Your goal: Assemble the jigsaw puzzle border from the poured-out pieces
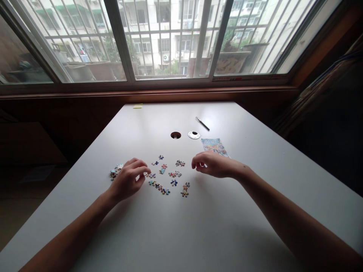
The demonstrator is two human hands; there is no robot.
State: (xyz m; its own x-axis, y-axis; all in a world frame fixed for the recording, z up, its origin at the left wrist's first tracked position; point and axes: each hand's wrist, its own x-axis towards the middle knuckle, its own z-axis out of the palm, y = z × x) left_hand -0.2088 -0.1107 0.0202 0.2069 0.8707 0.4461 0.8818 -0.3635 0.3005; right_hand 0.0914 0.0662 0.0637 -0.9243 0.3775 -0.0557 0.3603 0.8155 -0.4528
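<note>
Colourful jigsaw pieces [175, 174] lie in small joined groups and singly on the white table between my hands. My left hand [129, 177] is at the left of them, thumb and forefinger apart, its forefinger tip beside a joined cluster [151, 175]. A pile of loose pieces [114, 172] shows partly behind that hand. On the right, my right hand [211, 163] has loosely bent fingers with a gap inside them and no piece visible in its grasp. Nearest to it are a small cluster [180, 163] and the printed picture sheet [214, 145], partly covered by the hand.
A round cable hole [176, 135] opens in the white table [221, 226], with its metal cover [194, 135] beside it. Farther back lie a pen [202, 123] and a yellow sticky note [138, 106]. A barred window [170, 45] stands behind the table.
</note>
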